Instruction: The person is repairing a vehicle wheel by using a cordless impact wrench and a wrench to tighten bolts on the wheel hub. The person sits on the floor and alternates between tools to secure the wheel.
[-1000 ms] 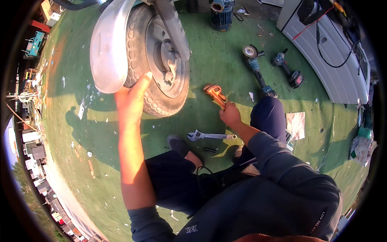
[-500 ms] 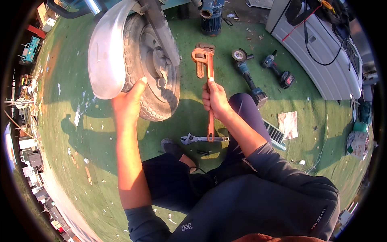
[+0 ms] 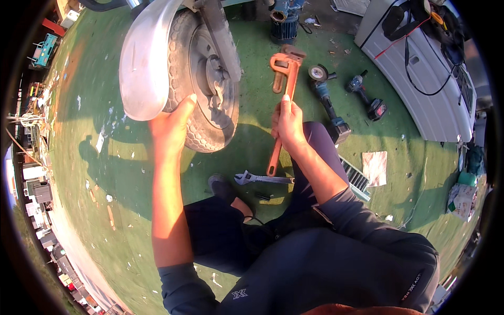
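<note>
An orange pipe wrench [image 3: 294,79] is in my right hand [image 3: 289,125], with my fingers wrapped round its handle and the thumb along it. Its jaw end points up and away from me, tilted slightly right. My left hand [image 3: 170,125] grips the tyre [image 3: 211,137] just below the end of a pale metal fender [image 3: 144,63]. The thumb lies on the tread; the other fingers are mostly hidden. A dark fork arm [image 3: 220,37] runs down beside the wheel. On the green floor near my foot lies an adjustable wrench [image 3: 262,179].
Right of the pipe wrench lie an angle grinder [image 3: 326,100] and a cordless power tool [image 3: 367,100]. A blue motor [image 3: 284,29] stands beyond. A white panel [image 3: 420,94] with cables is at far right. A slotted green tray [image 3: 354,177] and a paper sheet [image 3: 375,169] lie by my knee.
My right hand has moved slightly right, and the pipe wrench has tilted, its head swinging right. My left hand keeps its hold on the tyre. The whole view has shifted a little.
</note>
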Demonstrator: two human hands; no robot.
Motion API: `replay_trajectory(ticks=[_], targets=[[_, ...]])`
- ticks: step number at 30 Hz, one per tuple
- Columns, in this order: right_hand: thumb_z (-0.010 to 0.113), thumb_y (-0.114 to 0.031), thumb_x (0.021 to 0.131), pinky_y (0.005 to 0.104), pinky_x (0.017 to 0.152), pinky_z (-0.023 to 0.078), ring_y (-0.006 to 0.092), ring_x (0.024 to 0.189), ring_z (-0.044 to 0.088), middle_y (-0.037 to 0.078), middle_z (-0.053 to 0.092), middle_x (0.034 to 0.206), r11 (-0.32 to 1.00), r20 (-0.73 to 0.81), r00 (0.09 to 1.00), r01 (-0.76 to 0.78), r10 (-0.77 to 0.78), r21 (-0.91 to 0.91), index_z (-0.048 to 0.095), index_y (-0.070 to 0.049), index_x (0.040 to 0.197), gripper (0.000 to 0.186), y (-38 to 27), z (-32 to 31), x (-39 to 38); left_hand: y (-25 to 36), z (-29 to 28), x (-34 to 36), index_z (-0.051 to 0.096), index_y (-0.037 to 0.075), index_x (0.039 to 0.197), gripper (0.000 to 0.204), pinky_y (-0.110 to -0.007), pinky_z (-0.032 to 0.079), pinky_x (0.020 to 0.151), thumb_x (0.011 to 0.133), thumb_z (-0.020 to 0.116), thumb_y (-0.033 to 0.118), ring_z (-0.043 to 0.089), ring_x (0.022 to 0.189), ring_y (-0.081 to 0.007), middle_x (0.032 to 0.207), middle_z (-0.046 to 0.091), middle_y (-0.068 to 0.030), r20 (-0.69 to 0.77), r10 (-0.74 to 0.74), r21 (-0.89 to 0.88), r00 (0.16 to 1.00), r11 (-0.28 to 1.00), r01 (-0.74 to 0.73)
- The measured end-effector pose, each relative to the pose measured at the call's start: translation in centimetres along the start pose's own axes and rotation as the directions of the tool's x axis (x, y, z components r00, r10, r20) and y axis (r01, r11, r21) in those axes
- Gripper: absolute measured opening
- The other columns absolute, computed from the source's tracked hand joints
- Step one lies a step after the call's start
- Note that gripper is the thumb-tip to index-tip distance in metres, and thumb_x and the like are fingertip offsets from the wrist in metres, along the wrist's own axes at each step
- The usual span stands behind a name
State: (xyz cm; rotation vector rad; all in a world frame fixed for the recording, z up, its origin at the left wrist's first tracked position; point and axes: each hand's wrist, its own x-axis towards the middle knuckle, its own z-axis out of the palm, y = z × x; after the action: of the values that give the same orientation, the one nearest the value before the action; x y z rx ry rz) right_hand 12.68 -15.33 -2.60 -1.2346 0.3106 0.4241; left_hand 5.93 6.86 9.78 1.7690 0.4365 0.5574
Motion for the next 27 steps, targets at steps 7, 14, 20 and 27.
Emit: replay_trajectory(ticks=[7, 14, 20, 27], targets=[[0.045, -0.046, 0.108, 0.0271, 0.037, 0.030, 0.0076, 0.043, 0.035, -0.003, 0.040, 0.059, 0.994, 0.117, 0.992, 0.050, -0.038, -0.100, 0.047, -0.010, 0.089, 0.041, -2.6, -2.5, 0.1, -1.3, -1.3, 0.3, 0.041, -0.005, 0.149, 0.076, -0.036, 0.035, 0.115, 0.082, 0.076, 0.001, 0.046, 0.135, -0.0230, 0.149, 0.046, -0.0148, -0.023, 0.045, -0.022, 0.999, 0.999, -0.046], [0.046, -0.045, 0.108, 0.0291, 0.039, 0.034, 0.0095, 0.044, 0.039, -0.002, 0.042, 0.060, 0.956, 0.285, 0.953, -0.015, 0.102, -0.292, 0.048, -0.007, 0.089, 0.042, -0.5, -1.0, 0.1, -1.0, -1.3, 0.4, 0.028, -0.001, 0.156, 0.086, -0.039, 0.031, 0.119, 0.084, 0.074, 0.003, 0.040, 0.141, -0.0253, 0.157, 0.036, -0.0145, 0.037, -0.061, -0.080, 0.997, 0.995, 0.064], [0.044, -0.045, 0.109, 0.0253, 0.036, 0.029, 0.0079, 0.041, 0.036, -0.002, 0.040, 0.060, 0.988, 0.006, 0.988, 0.157, -0.157, -0.011, 0.047, -0.009, 0.088, 0.042, -3.7, -2.6, 0.3, -1.1, -2.2, 0.4, 0.021, 0.001, 0.159, 0.093, -0.040, 0.024, 0.122, 0.084, 0.075, 0.006, 0.030, 0.148, -0.0252, 0.162, 0.027, -0.0141, 0.054, -0.101, -0.029, 0.993, 0.994, 0.103], [0.045, -0.043, 0.109, 0.0298, 0.039, 0.034, 0.0091, 0.043, 0.036, -0.003, 0.040, 0.060, 0.965, 0.276, 0.957, -0.018, 0.092, -0.261, 0.047, -0.008, 0.090, 0.040, -0.4, -0.6, 1.1, -1.3, -2.1, 0.6, 0.016, 0.003, 0.161, 0.096, -0.040, 0.024, 0.122, 0.084, 0.074, 0.006, 0.031, 0.147, -0.0246, 0.163, 0.026, -0.0141, 0.097, -0.040, 0.012, 0.995, 0.999, 0.039]])
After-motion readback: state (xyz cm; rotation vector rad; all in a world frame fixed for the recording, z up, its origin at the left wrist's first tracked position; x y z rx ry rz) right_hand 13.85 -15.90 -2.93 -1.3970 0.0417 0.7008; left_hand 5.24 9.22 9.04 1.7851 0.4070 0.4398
